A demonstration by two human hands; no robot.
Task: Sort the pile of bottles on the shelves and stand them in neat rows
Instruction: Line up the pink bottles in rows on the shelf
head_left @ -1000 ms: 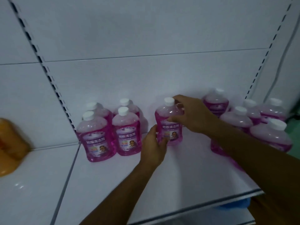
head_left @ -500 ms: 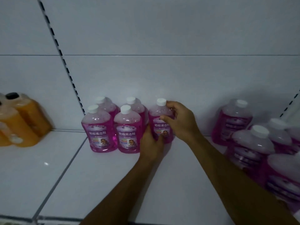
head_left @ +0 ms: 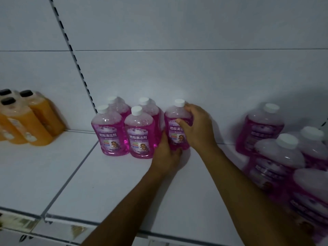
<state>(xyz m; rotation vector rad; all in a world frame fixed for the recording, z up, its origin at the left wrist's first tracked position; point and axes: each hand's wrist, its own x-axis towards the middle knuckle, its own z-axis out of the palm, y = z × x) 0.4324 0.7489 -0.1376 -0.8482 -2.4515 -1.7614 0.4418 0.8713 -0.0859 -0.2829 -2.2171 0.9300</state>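
Now pushed back against the wall beside four standing bottles [head_left: 124, 128], a pink bottle [head_left: 177, 125] held in both hands: left hand [head_left: 166, 155] wrapped round its base, right hand [head_left: 198, 128] gripping its shoulder. Third column begun; loose bottles [head_left: 284, 157] waiting right of the hands.

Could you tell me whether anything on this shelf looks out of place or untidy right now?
Nothing is spilled or damaged. The pink bottles at the right stand bunched, not in rows like the four at the left.
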